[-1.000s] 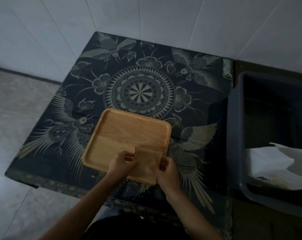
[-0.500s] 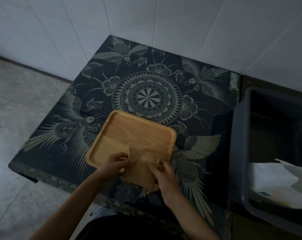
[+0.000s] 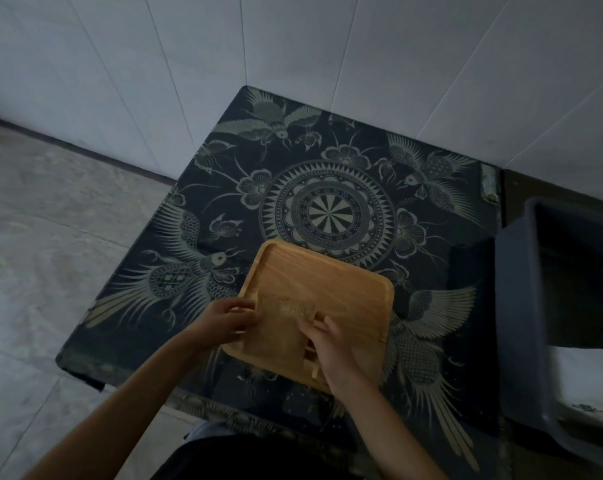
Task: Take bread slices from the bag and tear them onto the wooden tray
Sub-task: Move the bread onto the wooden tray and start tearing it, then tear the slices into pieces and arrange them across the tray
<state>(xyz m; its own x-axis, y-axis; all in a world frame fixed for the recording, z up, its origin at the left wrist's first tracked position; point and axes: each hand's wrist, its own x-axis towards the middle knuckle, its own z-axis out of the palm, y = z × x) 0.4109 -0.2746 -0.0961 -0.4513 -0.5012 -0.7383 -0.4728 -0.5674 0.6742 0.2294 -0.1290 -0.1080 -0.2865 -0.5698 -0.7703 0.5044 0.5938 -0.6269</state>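
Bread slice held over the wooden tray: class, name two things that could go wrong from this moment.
1. Both hands, left and right, grip the bread slice above the wooden tray's near edge, so torn pieces might drop onto the patterned table or the floor.
2. The tray's near corner sits close to the table's front edge; a downward push there could shift it.

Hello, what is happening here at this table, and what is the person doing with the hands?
A person holds one bread slice between both hands over the wooden tray on the patterned dark table. The left hand pinches its left edge and the right hand its right edge, as if about to tear it. No torn pieces show on the tray yet. A grey bin stands on the right.
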